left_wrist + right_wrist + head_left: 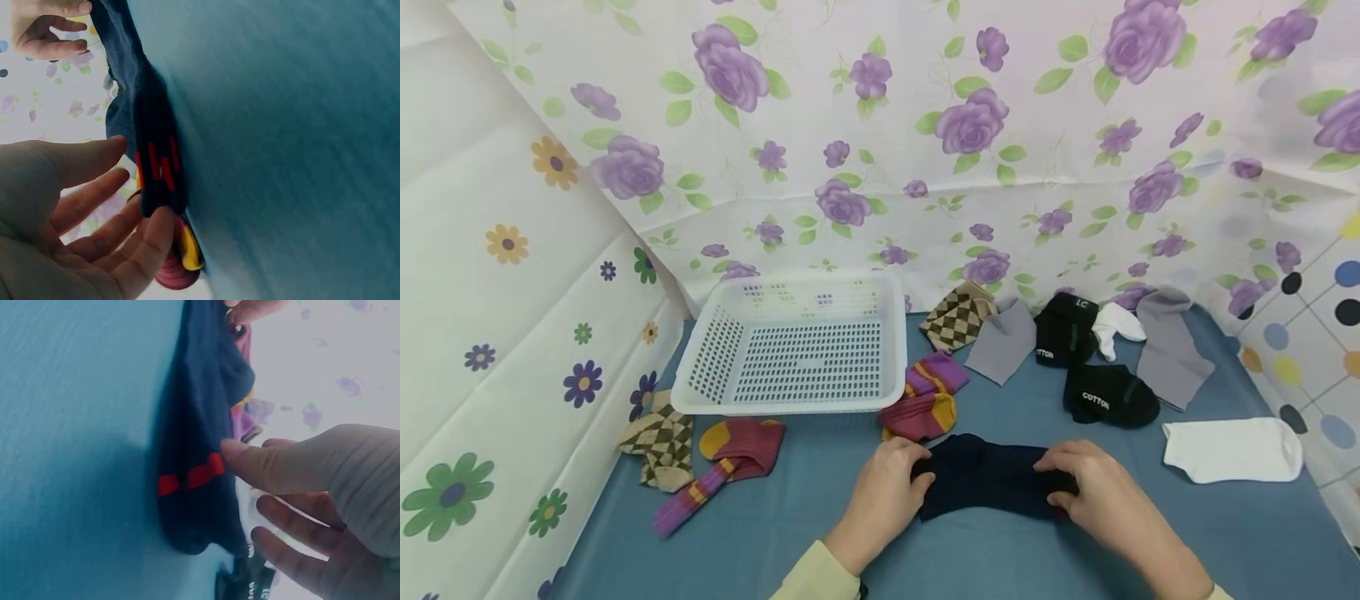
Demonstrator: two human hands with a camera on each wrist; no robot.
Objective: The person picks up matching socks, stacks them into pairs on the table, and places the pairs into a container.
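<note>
A navy sock [981,475] with red markings lies across the front of the table between the two hands; whether it is one layer or a stacked pair I cannot tell. At its left end is my left hand [887,487], a fingertip touching the edge with red dashes [164,165], thumb spread apart. My right hand [1093,492] is at the other end. In the right wrist view its thumb touches the sock beside a red stripe [206,472], while the other fingers stand relaxed, away from the fabric.
A white plastic basket [902,367] stands at the back left. Maroon-and-purple socks [752,450] and a checkered sock [670,446] lie left. Another maroon sock [917,414] is by the basket. Right are black socks [1108,396], grey socks [1168,350] and a white sock [1232,450].
</note>
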